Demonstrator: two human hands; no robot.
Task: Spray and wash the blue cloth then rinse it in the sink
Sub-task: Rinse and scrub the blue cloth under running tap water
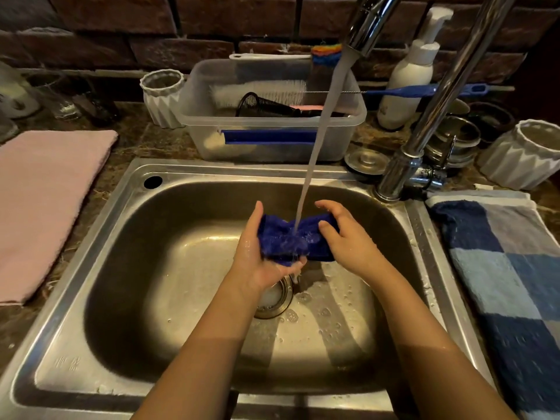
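The blue cloth is bunched up over the middle of the steel sink, above the drain. A stream of water from the chrome tap falls straight onto it. My left hand lies palm-up under the cloth's left part, fingers extended upward along its left edge and thumb below. My right hand grips the cloth's right end, fingers curled over it. Soap bubbles float on the wet sink floor near the drain.
Behind the sink stands a clear plastic tub with brushes and a black mesh strainer. A white pump bottle and white ribbed cups sit at the back. A pink towel lies left, a blue checked towel right.
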